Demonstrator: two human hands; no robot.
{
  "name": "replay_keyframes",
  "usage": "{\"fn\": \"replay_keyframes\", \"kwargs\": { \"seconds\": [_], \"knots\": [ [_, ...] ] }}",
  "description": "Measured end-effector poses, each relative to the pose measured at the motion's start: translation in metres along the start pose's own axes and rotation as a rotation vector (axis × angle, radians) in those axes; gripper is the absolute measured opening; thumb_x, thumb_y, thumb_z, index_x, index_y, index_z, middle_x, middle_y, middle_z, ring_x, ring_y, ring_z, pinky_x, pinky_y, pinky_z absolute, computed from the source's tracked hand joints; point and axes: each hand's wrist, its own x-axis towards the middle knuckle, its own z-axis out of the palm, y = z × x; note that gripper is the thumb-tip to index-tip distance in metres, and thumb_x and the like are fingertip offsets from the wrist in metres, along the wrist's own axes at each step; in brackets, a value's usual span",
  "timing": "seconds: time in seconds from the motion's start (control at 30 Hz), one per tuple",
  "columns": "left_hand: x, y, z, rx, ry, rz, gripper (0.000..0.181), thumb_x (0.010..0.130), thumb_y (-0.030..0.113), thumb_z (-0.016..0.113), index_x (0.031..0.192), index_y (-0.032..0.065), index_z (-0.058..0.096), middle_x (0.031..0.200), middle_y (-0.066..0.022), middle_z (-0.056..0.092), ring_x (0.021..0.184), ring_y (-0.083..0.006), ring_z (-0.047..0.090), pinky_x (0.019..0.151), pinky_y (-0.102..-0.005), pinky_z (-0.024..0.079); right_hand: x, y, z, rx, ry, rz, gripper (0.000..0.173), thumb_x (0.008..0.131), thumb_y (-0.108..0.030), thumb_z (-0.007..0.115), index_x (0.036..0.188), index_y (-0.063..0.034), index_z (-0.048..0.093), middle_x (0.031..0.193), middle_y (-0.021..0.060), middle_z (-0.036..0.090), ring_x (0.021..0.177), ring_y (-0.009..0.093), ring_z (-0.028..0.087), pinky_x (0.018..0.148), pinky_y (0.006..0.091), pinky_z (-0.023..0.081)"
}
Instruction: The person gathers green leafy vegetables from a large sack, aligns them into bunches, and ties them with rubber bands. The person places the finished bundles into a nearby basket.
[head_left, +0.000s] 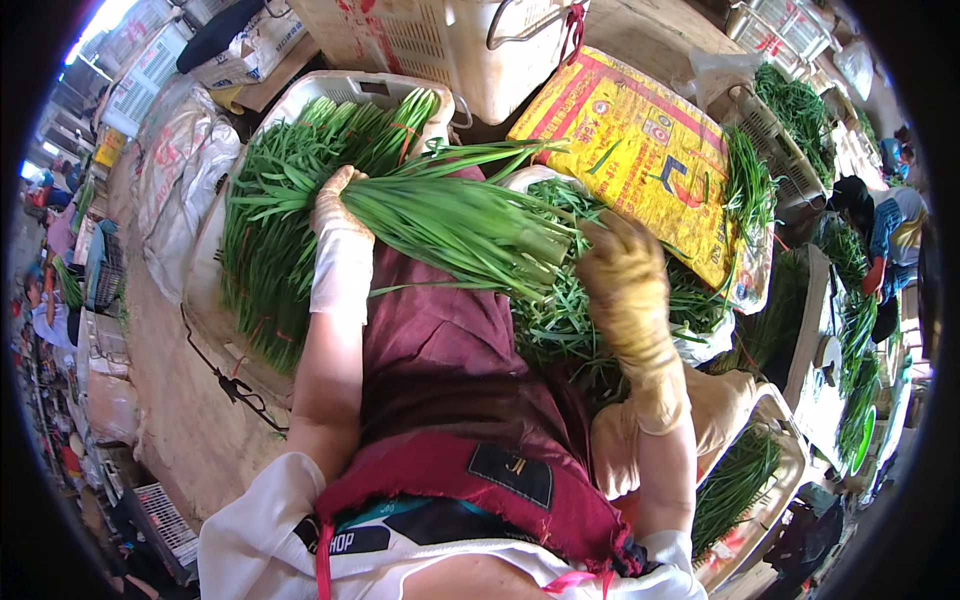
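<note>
My left hand (341, 206), in a soiled white glove, grips a loose bunch of long green leaves, likely garlic chives (450, 217), by the leafy part. The pale stem ends point right, towards my right hand (619, 262). That hand wears a stained yellow glove and is blurred; its fingers are bent beside the stem ends, and whether they hold a stalk I cannot tell. Under and left of the bunch, a white plastic crate (202, 277) holds tied bundles of chives (262, 300). Loose leaves (555, 322) lie in a white bag below my right hand.
A yellow printed sack or board (630, 157) with stray leaves lies at upper right. A large white crate (420, 45) stands ahead. Left is a white woven sack (184, 180). More chives fill a crate (739, 480) at lower right. Another person (896, 225) bends at far right; others are at far left.
</note>
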Motion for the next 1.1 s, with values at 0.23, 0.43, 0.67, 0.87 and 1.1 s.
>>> {"fn": "replay_keyframes", "kwargs": {
  "seconds": [0.23,0.43,0.67,0.87,1.1],
  "knots": [
    [0.011,-0.012,-0.026,-0.131,-0.232,-0.106,0.010,0.082,0.018,0.066,0.081,0.0093,0.062,0.076,-0.0037,0.063,0.072,-0.0194,0.060,0.073,-0.0381,0.052,-0.102,0.019,0.000,0.382,-0.494,0.528,0.038,0.082,-0.031,0.068,0.113,-0.0091,0.062,0.113,0.0136,0.062,0.104,0.031,0.059,0.086,0.0391,0.048],
    [-0.015,-0.019,-0.030,-0.163,-0.261,-0.113,0.013,0.082,0.022,0.068,0.082,0.0101,0.064,0.078,-0.0036,0.066,0.073,-0.0201,0.062,0.073,-0.0384,0.053,-0.029,-0.056,0.021,1.685,0.102,0.849,0.046,0.089,-0.012,0.064,0.130,-0.0011,0.048,0.122,0.0090,0.055,0.114,0.018,0.050,0.099,0.0295,0.037],
    [-0.011,-0.008,-0.032,-0.190,-0.344,-0.091,0.015,0.083,0.023,0.067,0.083,0.0083,0.064,0.080,-0.0054,0.068,0.076,-0.0221,0.064,0.076,-0.0393,0.053,-0.040,-0.058,0.044,2.457,0.277,0.926,0.052,0.088,-0.021,0.065,0.133,-0.0077,0.044,0.121,0.0057,0.057,0.110,0.020,0.055,0.094,0.0370,0.045],
    [-0.033,-0.009,-0.015,-0.211,-0.512,-0.058,0.017,0.086,0.023,0.065,0.082,0.0066,0.061,0.076,-0.0037,0.061,0.082,-0.0226,0.060,0.081,-0.0377,0.051,-0.030,-0.068,0.023,2.462,0.006,0.935,0.054,0.085,-0.025,0.068,0.130,-0.0007,0.049,0.127,0.0116,0.056,0.116,0.022,0.053,0.102,0.0347,0.039],
    [-0.031,0.024,-0.001,-0.212,-0.535,0.022,0.017,0.087,0.021,0.063,0.081,0.0057,0.060,0.076,-0.0037,0.061,0.078,-0.0204,0.059,0.082,-0.0355,0.051,0.000,-0.054,0.025,2.397,-0.138,0.991,0.044,0.078,-0.011,0.072,0.118,0.0013,0.060,0.113,0.0097,0.065,0.105,0.020,0.060,0.096,0.0325,0.044]
  ]
}}
